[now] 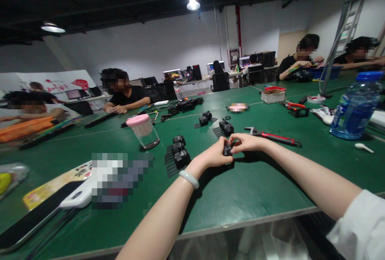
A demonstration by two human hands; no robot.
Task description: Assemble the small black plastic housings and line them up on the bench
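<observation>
Between my two hands is a small black plastic part, partly covered by fingers. My left hand grips it from the left, with a pale bangle round the wrist. From the right, the curled fingers of my right hand pinch the same part. Just beyond my hands lies a black comb-toothed piece. Several similar black pieces sit in a row to the left, their thin teeth pointing left. An adjustable wrench with a red and black handle rests behind my right forearm.
A glass with a pink lid stands left of the black pieces. At right are a blue-capped bottle, red-handled pliers and a small box. A white power strip lies front left. Other people sit around the green table.
</observation>
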